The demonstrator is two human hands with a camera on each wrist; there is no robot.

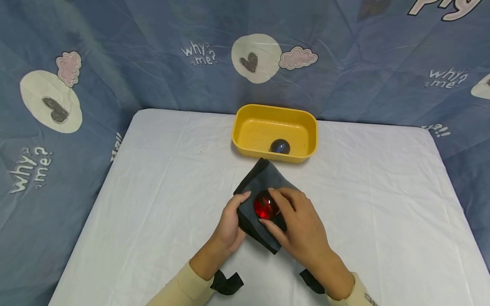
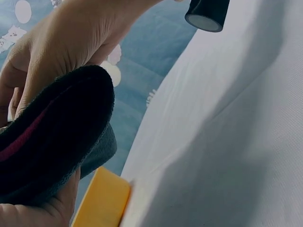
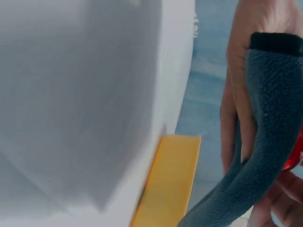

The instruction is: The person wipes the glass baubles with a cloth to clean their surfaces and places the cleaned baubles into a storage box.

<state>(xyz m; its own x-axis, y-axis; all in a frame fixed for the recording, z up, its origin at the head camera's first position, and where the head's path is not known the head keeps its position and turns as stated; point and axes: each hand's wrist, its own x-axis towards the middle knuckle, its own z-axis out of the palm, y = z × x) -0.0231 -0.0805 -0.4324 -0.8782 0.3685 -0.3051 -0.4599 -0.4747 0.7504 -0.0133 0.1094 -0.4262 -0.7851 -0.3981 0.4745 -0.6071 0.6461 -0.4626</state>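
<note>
My left hand point(image 1: 229, 225) grips a folded dark grey cloth point(image 1: 264, 178), thumb on top and the other fingers beneath it. On the cloth lies a shiny, see-through red ball point(image 1: 264, 207), which my right hand point(image 1: 306, 225) pinches between thumb and fingers. In the left wrist view the thick folds of the cloth point(image 2: 52, 137) show edge-on, with a pinkish stripe inside. From the right wrist, the fuzzy cloth point(image 3: 274, 109) covers most of the red ball point(image 3: 296, 151), which peeks out at the right edge.
Beyond the cloth, a yellow tub point(image 1: 275, 109) stands near the table's back edge, with a dark blue ball point(image 1: 280, 146) inside. A white cover point(image 1: 160, 191) lies over the table. Black straps point(image 1: 227, 284) hang at both wrists. A blue printed curtain point(image 1: 153, 51) rises behind.
</note>
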